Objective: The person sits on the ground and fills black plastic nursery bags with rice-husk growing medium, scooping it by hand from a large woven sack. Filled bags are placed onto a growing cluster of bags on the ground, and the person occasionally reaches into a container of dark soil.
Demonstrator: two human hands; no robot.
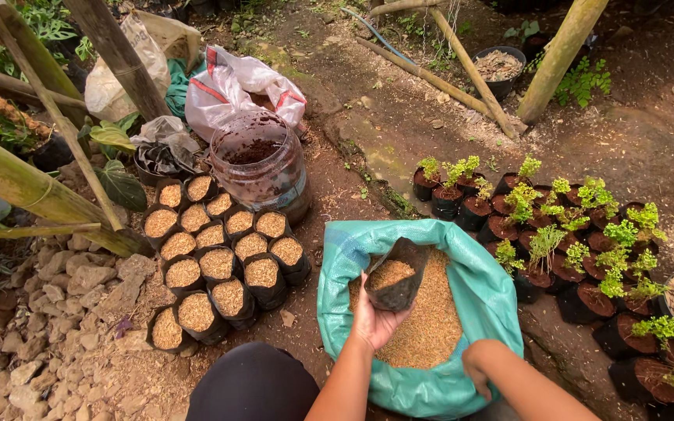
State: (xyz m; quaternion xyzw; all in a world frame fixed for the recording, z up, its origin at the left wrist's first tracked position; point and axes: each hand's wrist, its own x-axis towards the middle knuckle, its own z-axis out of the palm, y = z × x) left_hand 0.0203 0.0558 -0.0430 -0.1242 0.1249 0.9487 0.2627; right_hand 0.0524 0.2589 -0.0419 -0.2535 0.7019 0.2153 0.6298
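left hand (374, 318) clamped on soft, light black bag (394, 282), best held by rim | right hand (477, 373) in green sack (490, 295), grip unclear

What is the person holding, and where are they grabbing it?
The left hand holds a small black grow bag by its bottom end, above the green sack. The right hand is dug into the sack's husks; its hold cannot be told.

Low in the centre of the frame, open sack (493, 312) of husk (431, 327), a small grow bag (394, 284) inside it. Left of centre, filled bags (220, 261) clustered, a jar (260, 164) just above. At right, seedling pots (571, 242) in rows.
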